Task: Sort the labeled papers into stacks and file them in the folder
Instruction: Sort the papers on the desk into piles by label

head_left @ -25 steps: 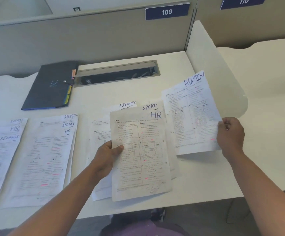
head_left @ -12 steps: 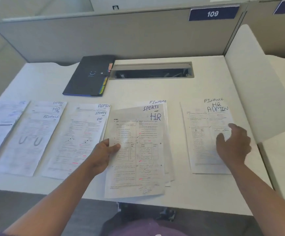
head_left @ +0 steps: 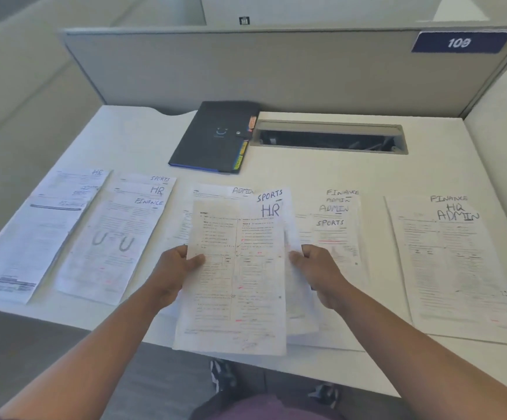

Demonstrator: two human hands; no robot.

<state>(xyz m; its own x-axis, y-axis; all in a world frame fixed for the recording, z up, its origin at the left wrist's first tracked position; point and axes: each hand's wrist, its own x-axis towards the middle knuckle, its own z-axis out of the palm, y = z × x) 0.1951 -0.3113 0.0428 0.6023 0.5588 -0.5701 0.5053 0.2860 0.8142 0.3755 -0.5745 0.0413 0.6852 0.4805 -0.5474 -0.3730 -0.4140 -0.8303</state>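
A: How much room is there on the white desk (head_left: 322, 171)?

B: Bare surface runs from 10 to 2 o'clock behind the papers, broken by the dark closed folder with coloured tabs (head_left: 216, 136) at 12 and the grey cable slot (head_left: 329, 137) at 1. The near edge is crowded; sheets overhang it at 6 and 8.

A: And the hands?

B: Both grip the held white sheets topped "HR" (head_left: 237, 274) at 6 o'clock, above the desk's near edge. The left hand (head_left: 172, 269) pinches the left edge, thumb on top; the right hand (head_left: 317, 268) is curled round the right edge, where a rear sheet fans out.

A: What differs from half a second ago?

B: The right hand was then flat on the "ADMIN"-topped pile (head_left: 455, 262) at 3; it has left that and joined the held sheets.

A: Readable writing?

B: Held: "SPORTS", "HR". Far-left pile (head_left: 34, 237): "HR", "FINANCE". Next pile (head_left: 119, 237): "SPORTS", "HR", "FINANCE". Pile right of centre (head_left: 337, 234): "FINANCE", "ADMIN", "SPORTS". Far right: "FINANCE", "ADMIN". The blue partition plate (head_left: 458, 42) reads 109, blurred.
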